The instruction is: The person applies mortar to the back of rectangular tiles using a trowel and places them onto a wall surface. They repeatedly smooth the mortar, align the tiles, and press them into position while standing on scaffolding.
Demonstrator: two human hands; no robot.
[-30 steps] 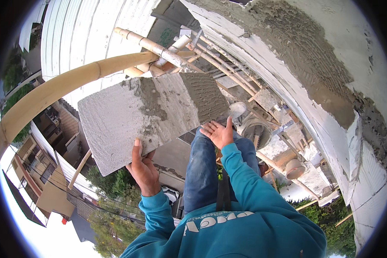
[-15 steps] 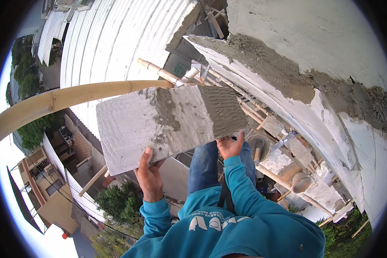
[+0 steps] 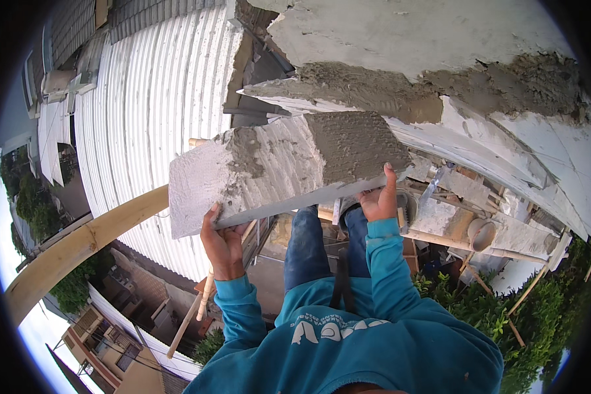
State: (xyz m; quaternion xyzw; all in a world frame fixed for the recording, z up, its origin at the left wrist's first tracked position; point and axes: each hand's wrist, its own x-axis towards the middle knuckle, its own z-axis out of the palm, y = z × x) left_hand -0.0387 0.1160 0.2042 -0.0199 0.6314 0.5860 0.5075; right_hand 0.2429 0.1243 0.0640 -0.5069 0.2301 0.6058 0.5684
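A light grey concrete block is held up in front of me between both hands. Wet mortar with combed ridges coats its right end, and a rougher smear lies left of its middle. My left hand grips the lower edge near the left end, thumb on the face. My right hand holds the same edge near the right end, thumb up and fingers beneath. The fingers under the block are partly hidden. Just beyond the block's right end runs a wall ledge spread with mortar.
A bamboo pole crosses at the left, its far end behind the block. White corrugated roofing lies beyond it, well below. On the right, scaffold planks and poles hold a round bucket. A white wall stands at the right.
My hands have moved the block rightward, and it tilts more, showing its lower edge. The view has turned, so the wall ledge now lies more level beyond the block.
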